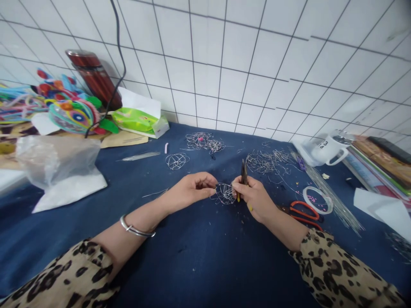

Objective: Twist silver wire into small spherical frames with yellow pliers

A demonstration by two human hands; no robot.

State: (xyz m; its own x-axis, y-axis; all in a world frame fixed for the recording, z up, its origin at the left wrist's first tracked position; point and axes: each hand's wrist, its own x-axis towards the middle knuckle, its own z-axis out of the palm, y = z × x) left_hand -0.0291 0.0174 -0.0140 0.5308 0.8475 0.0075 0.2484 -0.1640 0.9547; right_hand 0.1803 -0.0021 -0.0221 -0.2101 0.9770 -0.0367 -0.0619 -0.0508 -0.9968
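Note:
In the middle of the head view a small openwork ball of bent silver wire (224, 193) is held just above the blue cloth. My left hand (194, 188) pinches its left side between thumb and fingertips. On its right side, my right hand (255, 199) has thumb and fingertips against the wire. That same hand also grips a pair of pliers (244, 172), with the dark jaws pointing up and away and a bit of yellow handle showing below. Behind them lie a round wire frame (177, 161) and a tangle of wire with pink bits (205, 142).
Loose wire pieces (269, 161) lie at the back right. Nearby are orange-handled scissors (305, 211), a round clear lid with pink beads (317, 200), straight wires (334, 196) and a white mug (330, 149). On the left stand a plastic bag (61, 171), tissue pack (138, 119) and red thermos (93, 77).

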